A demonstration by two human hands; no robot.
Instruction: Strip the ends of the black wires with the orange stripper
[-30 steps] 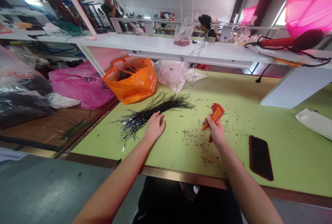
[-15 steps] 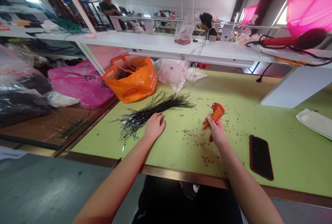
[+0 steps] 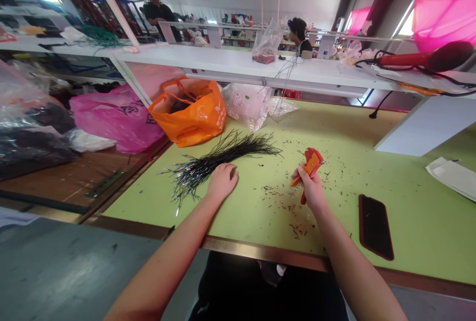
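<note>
A loose bundle of thin black wires [image 3: 241,148], with silvery and blue tips at its left end, lies on the green table. My left hand [image 3: 222,182] rests against the bundle's near side, thumb apart from the fingers and no wire visibly gripped. Some of its fingertips are hidden from view. In my right hand [image 3: 311,187] is an orange and red wire stripper [image 3: 313,161], held by its handles with the head pointing away from me. Short dark wire scraps [image 3: 277,193] are scattered on the table between and around my hands.
A black phone with a red edge [image 3: 375,226] lies at the right. Behind the wires stand an orange bag [image 3: 197,120] and a clear plastic bag [image 3: 247,105]. A white shelf [image 3: 223,60] crosses above the table, its support panel [image 3: 420,127] at right. Two people are farther back.
My hands, the wire stripper and the wires stay in place; the view shifts very slightly. The standing person in the background has lowered an arm.
</note>
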